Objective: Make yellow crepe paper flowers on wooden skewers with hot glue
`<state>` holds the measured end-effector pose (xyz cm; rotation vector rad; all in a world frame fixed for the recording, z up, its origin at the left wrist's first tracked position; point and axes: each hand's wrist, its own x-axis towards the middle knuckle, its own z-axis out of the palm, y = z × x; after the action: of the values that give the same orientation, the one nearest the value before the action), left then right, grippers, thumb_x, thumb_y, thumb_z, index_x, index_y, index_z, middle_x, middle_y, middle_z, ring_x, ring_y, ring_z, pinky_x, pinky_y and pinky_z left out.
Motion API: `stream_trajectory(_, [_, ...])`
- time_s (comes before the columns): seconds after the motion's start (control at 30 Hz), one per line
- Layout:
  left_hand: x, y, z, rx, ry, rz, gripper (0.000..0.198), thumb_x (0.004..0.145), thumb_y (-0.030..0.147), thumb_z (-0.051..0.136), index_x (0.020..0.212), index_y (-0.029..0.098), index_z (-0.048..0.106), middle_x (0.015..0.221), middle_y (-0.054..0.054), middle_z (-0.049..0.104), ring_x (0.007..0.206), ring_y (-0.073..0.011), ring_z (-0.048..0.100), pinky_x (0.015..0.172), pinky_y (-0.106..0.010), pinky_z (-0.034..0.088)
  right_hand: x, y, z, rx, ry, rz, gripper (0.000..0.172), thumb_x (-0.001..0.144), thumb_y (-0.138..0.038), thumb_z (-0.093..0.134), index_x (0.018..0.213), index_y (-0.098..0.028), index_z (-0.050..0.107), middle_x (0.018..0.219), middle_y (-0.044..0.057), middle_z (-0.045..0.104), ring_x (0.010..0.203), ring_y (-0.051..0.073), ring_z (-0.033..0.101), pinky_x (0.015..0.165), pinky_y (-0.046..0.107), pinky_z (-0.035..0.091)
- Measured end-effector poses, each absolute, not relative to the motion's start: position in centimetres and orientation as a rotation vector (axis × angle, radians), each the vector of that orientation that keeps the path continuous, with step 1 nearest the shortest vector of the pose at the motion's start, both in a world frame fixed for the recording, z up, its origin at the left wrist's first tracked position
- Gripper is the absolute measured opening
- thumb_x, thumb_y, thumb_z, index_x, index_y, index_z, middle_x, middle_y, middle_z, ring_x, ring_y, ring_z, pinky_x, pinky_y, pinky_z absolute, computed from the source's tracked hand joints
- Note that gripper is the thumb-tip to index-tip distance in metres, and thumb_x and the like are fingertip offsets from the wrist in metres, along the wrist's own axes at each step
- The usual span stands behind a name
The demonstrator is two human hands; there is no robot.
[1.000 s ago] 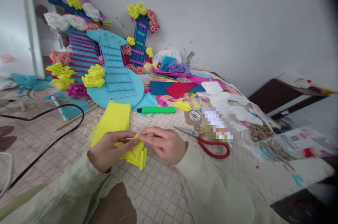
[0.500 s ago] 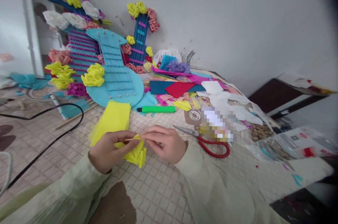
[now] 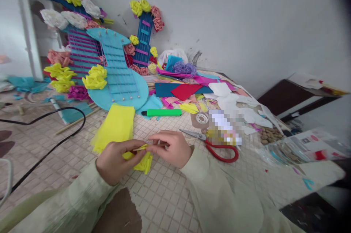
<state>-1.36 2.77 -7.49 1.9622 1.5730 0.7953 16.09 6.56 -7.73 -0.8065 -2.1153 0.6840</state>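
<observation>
My left hand (image 3: pixel 116 161) is closed on a folded bundle of yellow paper (image 3: pixel 142 160), held just above the tiled floor. My right hand (image 3: pixel 172 147) pinches a thin wooden stick (image 3: pixel 140 148) that lies across the top of the bundle, its tip reaching my left thumb. The two hands meet at the bundle. A larger sheet of yellow paper (image 3: pixel 114 127) lies flat just behind my left hand.
Red-handled scissors (image 3: pixel 216 147) lie right of my right hand. A green marker (image 3: pixel 161 112) lies behind. A blue guitar-shaped craft (image 3: pixel 119 75) with paper flowers leans at the back, coloured paper scraps (image 3: pixel 186 91) beside it. A black cable (image 3: pixel 52 130) curves at left.
My hands have shifted slightly. The right hand's fingers have drawn the stick further across the yellow bundle, and the left hand has closed tighter on it.
</observation>
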Motion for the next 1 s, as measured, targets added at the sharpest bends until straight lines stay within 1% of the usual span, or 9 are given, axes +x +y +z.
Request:
stream_trajectory(0.23, [-1.2,2.8,-7.1,1.853,1.523,0.842,0.027,0.067,0.034,0.054,0.085,0.022,0.069,0.064,0.001,0.07,0.052,-0.0125,0.061,0.047,-0.017,0.047,16.1,6.5,-7.5,-0.777,-2.133,0.55,0.02,0.075,-0.028,0.06,0.086,-0.013,0.066,0.065,0.003,0.062,0.05,0.008,0.051,0.05,0.019,0.043])
stream_trajectory(0.4, [-1.0,2.7,-6.4,1.751,1.52,0.88,0.025,0.063,0.033,0.056,0.08,0.022,0.071,0.063,0.0,0.071,0.052,-0.0135,0.062,0.046,-0.018,0.048,15.9,6.3,-7.4,-0.759,-2.141,0.486,0.018,0.077,-0.027,0.057,0.087,-0.015,0.064,0.069,0.003,0.063,0.055,0.009,0.053,0.052,0.02,0.044])
stream_trajectory(0.5, [-0.7,2.7,-6.1,1.702,1.531,0.87,0.026,0.062,0.034,0.056,0.079,0.021,0.071,0.07,-0.002,0.073,0.057,-0.0156,0.064,0.05,-0.02,0.05,15.8,6.0,-7.3,-0.79,-2.126,0.515,0.016,0.076,-0.027,0.057,0.086,-0.016,0.064,0.071,0.003,0.063,0.059,0.01,0.055,0.053,0.02,0.045])
stream_trajectory(0.57, [-0.7,2.8,-6.0,1.692,1.523,0.863,0.026,0.064,0.035,0.055,0.079,0.02,0.071,0.073,-0.003,0.073,0.061,-0.0167,0.066,0.054,-0.021,0.052,15.8,5.8,-7.2,-0.831,-2.105,0.554,0.015,0.075,-0.026,0.057,0.085,-0.017,0.064,0.07,0.002,0.062,0.059,0.01,0.054,0.052,0.02,0.045])
stream_trajectory(0.73, [-1.0,2.8,-6.2,1.709,1.483,0.83,0.029,0.068,0.037,0.053,0.081,0.018,0.07,0.075,-0.003,0.073,0.068,-0.018,0.066,0.059,-0.022,0.052,15.7,5.8,-7.0,-0.886,-2.079,0.665,0.016,0.072,-0.025,0.061,0.085,-0.016,0.065,0.07,0.003,0.06,0.059,0.011,0.055,0.052,0.02,0.046])
stream_trajectory(0.87, [-1.3,2.8,-6.2,1.731,1.479,0.796,0.028,0.07,0.036,0.053,0.084,0.018,0.069,0.076,-0.003,0.073,0.069,-0.0175,0.066,0.06,-0.022,0.051,15.8,6.0,-7.0,-0.825,-2.109,0.716,0.017,0.073,-0.024,0.059,0.088,-0.016,0.064,0.073,0.003,0.061,0.064,0.011,0.056,0.055,0.02,0.047])
stream_trajectory(1.0, [-1.3,2.9,-6.2,1.733,1.482,0.801,0.026,0.069,0.033,0.053,0.084,0.021,0.07,0.076,-0.001,0.073,0.067,-0.0163,0.066,0.058,-0.021,0.051,15.9,6.0,-7.1,-0.824,-2.134,0.727,0.019,0.075,-0.02,0.055,0.092,-0.016,0.063,0.073,0.003,0.063,0.063,0.011,0.056,0.056,0.02,0.047])
